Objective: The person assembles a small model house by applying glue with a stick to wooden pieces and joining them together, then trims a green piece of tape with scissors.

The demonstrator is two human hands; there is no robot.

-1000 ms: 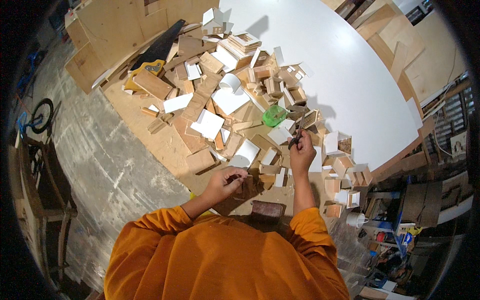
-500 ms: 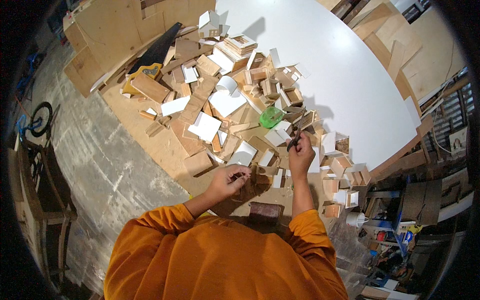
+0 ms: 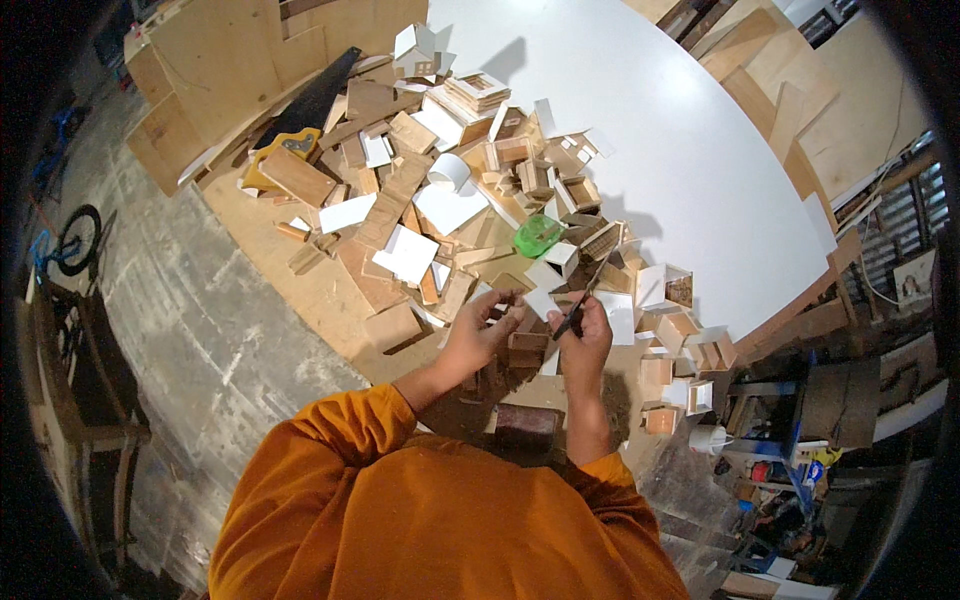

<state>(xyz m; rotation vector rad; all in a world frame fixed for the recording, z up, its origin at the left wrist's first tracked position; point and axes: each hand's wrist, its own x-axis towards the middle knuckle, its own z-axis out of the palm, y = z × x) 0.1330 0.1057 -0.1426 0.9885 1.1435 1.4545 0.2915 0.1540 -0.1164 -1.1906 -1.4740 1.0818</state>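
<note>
My right hand grips a slim dark bladed tool, its thin end pointing away and to the right over the small wooden pieces. Left of it, my left hand has thumb and fingers curled together in a pinch. Whatever it holds, if anything, is too small to make out. A white panel piece lies between the two hands. Just beyond them are a small white-topped box and a green translucent plastic object. Near my body, a dark reddish-brown block lies below the hands.
A heap of wood offcuts and small open boxes covers the worktable. A handsaw with a yellow handle lies at the far left. Beside a small white model house stretches a large white board. Shelves with clutter stand right.
My right hand has drawn nearer with the bladed tool and shifted left. My left hand has moved forward and right, so the two hands are closer together.
</note>
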